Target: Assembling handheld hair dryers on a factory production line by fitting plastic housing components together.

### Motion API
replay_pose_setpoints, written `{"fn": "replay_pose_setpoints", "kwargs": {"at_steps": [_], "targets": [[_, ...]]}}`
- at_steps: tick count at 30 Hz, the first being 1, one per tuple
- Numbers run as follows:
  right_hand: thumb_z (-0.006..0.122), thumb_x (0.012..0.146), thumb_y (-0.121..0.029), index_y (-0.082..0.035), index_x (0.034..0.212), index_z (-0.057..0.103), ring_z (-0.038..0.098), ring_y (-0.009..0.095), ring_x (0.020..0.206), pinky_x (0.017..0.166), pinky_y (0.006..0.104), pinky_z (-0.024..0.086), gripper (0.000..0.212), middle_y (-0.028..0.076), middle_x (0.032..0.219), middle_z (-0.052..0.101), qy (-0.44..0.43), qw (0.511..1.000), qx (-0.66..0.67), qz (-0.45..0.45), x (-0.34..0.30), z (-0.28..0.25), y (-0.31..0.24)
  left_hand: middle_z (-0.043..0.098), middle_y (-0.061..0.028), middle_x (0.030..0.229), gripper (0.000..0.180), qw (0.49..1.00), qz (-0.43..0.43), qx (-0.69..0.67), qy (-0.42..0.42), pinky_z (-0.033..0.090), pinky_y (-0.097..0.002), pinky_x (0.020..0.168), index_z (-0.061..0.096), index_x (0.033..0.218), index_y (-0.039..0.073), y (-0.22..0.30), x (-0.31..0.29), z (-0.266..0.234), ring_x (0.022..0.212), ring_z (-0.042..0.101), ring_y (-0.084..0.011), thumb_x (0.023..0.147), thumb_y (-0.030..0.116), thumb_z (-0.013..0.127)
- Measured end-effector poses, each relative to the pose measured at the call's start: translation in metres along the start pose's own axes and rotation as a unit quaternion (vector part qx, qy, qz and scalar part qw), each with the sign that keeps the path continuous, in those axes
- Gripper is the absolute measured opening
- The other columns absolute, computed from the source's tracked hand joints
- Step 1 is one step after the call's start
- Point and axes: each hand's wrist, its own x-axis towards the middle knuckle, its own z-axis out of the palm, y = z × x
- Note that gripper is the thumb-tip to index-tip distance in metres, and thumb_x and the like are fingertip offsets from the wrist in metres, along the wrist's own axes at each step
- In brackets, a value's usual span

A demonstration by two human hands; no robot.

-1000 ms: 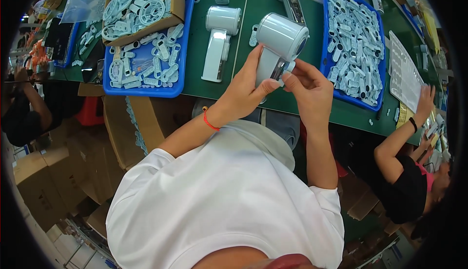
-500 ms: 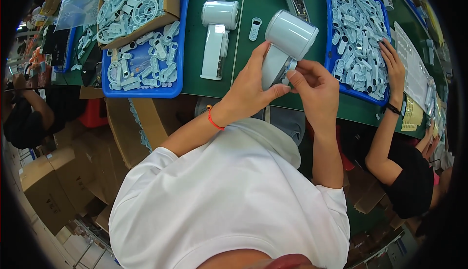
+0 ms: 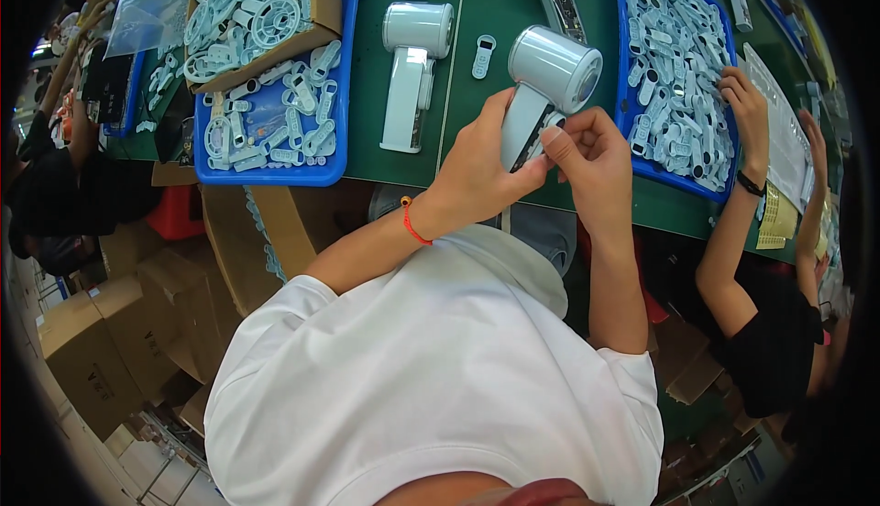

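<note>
My left hand (image 3: 477, 171) grips the handle of a pale blue hair dryer body (image 3: 548, 75), held above the green table (image 3: 477, 20). My right hand (image 3: 591, 153) pinches a small pale part against the open side of that handle. A red band circles my left wrist. A second hair dryer body (image 3: 411, 75) lies flat on the table to the left, with a small oval plastic piece (image 3: 483, 55) beside it.
A blue tray (image 3: 275, 130) of pale plastic parts with a cardboard box (image 3: 261, 6) on it sits at left. Another blue tray (image 3: 678, 84) of small parts is at right; a neighbouring person's hand (image 3: 747, 103) reaches into it. Cardboard boxes (image 3: 101, 341) stand below the table.
The hair dryer has shifted slightly in my hands. The neighbouring person's arm has come up from the table edge and reached into the right tray.
</note>
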Motion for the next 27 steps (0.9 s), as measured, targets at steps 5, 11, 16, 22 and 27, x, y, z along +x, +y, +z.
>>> {"fn": "replay_pose_setpoints", "kwargs": {"at_steps": [5,11,16,22,27], "targets": [[0.074,0.073,-0.033,0.001,0.120,0.043,0.055,0.014,0.093,0.072,0.0252,0.045,0.066,0.009,0.106,0.057,-0.040,0.994,0.106,-0.010,0.002,0.004,0.004,0.058,-0.0188,0.092,0.064,0.990,-0.089,-0.094,-0.063,0.048,-0.0320,0.072,0.035,0.121,-0.008,0.007,0.000,-0.010,0.083,0.060,-0.0235,0.073,0.021,0.065],[0.078,0.064,-0.043,0.005,0.129,0.034,0.051,0.022,0.110,0.090,0.0332,0.043,0.091,0.015,0.124,0.049,-0.124,0.977,0.173,-0.003,0.006,0.002,0.008,0.059,-0.0170,0.087,0.064,0.985,-0.084,-0.119,-0.092,0.048,-0.0323,0.068,0.035,0.122,-0.008,0.015,-0.003,-0.011,0.076,0.060,-0.0219,0.073,0.022,0.062],[0.076,0.066,-0.047,0.006,0.129,0.033,0.049,0.023,0.112,0.093,0.0343,0.041,0.092,0.016,0.125,0.048,-0.084,0.982,0.168,-0.025,0.004,0.003,0.018,0.059,-0.0161,0.086,0.064,0.982,-0.106,-0.104,-0.120,0.048,-0.0311,0.066,0.033,0.125,-0.008,0.016,0.003,-0.012,0.072,0.060,-0.0211,0.074,0.021,0.061],[0.070,0.071,-0.050,0.004,0.130,0.033,0.050,0.022,0.111,0.095,0.0333,0.039,0.088,0.016,0.129,0.044,-0.090,0.974,0.210,-0.010,0.008,0.001,0.018,0.050,-0.0138,0.105,0.074,0.955,-0.134,-0.227,-0.134,0.046,-0.0249,0.064,0.017,0.132,0.000,0.010,0.008,-0.013,0.079,0.055,-0.0141,0.074,0.012,0.061],[0.068,0.076,-0.026,0.003,0.124,0.041,0.050,0.023,0.109,0.095,0.0338,0.038,0.063,0.014,0.113,0.055,-0.051,0.990,0.113,-0.066,0.009,0.011,0.016,0.040,-0.0219,0.117,0.077,0.983,0.161,0.088,-0.029,0.040,-0.0371,0.088,0.024,0.131,0.002,-0.004,0.003,-0.004,0.100,0.049,-0.0320,0.068,0.013,0.067]]}}
